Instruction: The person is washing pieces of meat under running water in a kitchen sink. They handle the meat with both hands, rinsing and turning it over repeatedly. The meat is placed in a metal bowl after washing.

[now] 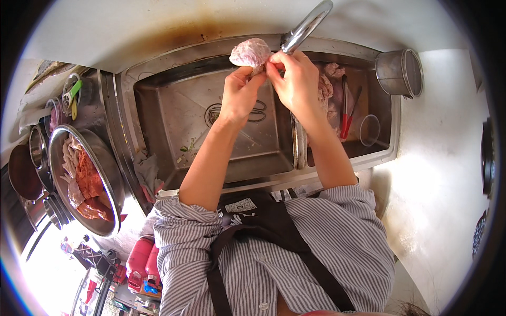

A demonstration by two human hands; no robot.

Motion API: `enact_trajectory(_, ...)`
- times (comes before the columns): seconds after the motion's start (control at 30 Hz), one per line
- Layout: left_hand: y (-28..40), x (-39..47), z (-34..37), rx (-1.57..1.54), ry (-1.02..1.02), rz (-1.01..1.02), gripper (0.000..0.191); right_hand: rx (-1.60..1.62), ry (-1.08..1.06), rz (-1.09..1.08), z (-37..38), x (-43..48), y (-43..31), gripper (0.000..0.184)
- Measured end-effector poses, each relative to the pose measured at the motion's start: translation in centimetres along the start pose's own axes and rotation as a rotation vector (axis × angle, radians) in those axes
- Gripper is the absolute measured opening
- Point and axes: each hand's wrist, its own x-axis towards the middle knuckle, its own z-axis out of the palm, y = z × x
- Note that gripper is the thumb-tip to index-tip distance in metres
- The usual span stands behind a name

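Observation:
A pale pink piece of raw meat (250,53) is pinched between both hands above the far rim of the sink. My left hand (239,93) grips its lower end with thumb and fingers. At the same end, close under the faucet spout (307,27), my right hand (292,77) has its fingertips on the meat. The left basin (178,98) holds green scraps and a wire loop item. More raw meat (325,93) lies in the right basin, partly hidden by my right arm, beside red-handled tongs (345,114) and a clear round container (369,130).
A large steel bowl (118,197) with red and pale raw meat stands at the left, near pans (25,172). A grey cloth (148,170) hangs by the sink's left corner. A round metal strainer (399,73) sits at the sink's right rim, against the wall.

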Motion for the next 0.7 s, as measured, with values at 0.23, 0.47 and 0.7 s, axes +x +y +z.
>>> enact_trajectory(0.23,-0.4,0.3,-0.7,-0.069,0.117,-0.096,0.005,-0.014,-0.015,0.169,1.8,1.9,2.5,0.015)
enact_trajectory(0.47,-1.3,0.0,-1.1,-0.196,0.104,0.026,0.007,0.235,-0.141,0.116,1.0,0.1,0.0,0.023)
enact_trajectory(0.7,-1.4,0.3,-0.6,0.012,0.095,0.032,0.004,0.199,-0.086,0.056,2.8,-0.3,0.3,0.016)
